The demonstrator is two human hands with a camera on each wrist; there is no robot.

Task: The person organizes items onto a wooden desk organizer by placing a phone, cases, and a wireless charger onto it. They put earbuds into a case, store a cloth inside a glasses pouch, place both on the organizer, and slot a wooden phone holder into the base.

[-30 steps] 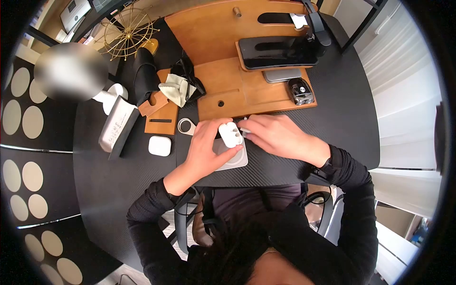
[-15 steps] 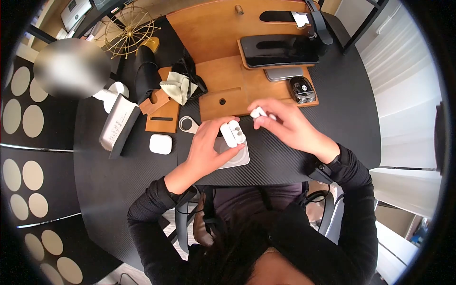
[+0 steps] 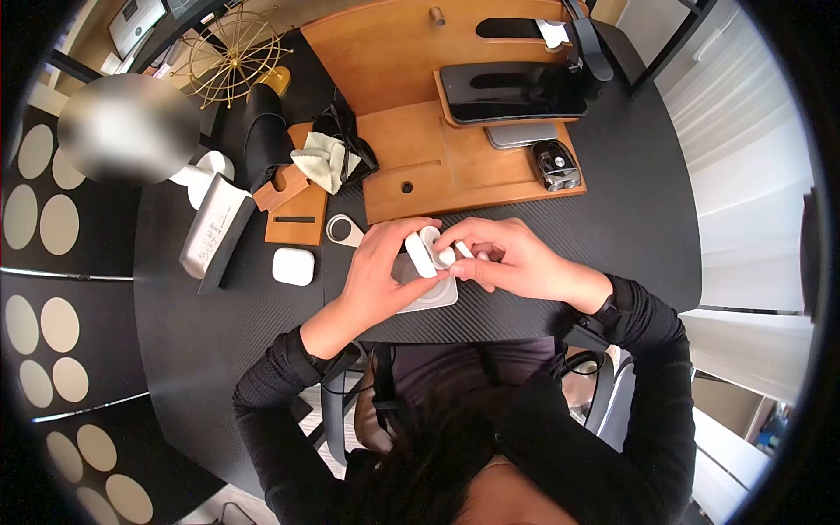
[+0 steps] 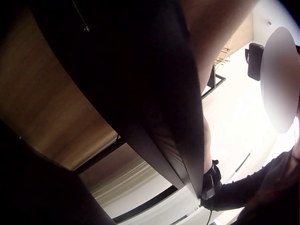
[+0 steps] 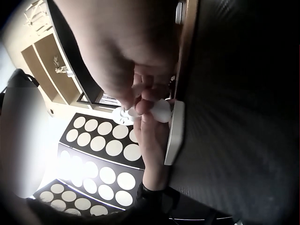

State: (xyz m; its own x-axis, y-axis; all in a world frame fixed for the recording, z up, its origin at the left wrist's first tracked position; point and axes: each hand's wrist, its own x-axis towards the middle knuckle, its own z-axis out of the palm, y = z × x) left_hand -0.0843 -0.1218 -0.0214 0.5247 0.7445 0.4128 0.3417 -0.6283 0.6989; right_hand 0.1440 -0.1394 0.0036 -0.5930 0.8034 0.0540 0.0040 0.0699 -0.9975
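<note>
In the head view my left hand [image 3: 372, 267] holds a small white earbud case [image 3: 420, 254] with its lid up, gripped between thumb and fingers. Pinched in my right hand [image 3: 516, 254] is a white earbud [image 3: 463, 250], right at the case's open side. Another bit of white [image 3: 483, 256] shows among the curled right fingers. Below the case, partly covered by the left hand, lies a pale flat square pad [image 3: 435, 295] with a ring on it. The right wrist view has both hands close together over this pad [image 5: 175, 136]; the left wrist view misses the left fingers.
A second white case [image 3: 293, 267] and a ring-ended holder [image 3: 343, 230] lie left of my hands. Behind them stands a wooden desk organizer [image 3: 411, 188] with a black glossy case [image 3: 512, 92] and a shaver head [image 3: 556, 166]. A cream cloth [image 3: 324, 162] sits at the back left.
My right hand first lifted away from the case, up and to the right with white earbuds, then came back to the case's open side. The left hand stays about where it was.
</note>
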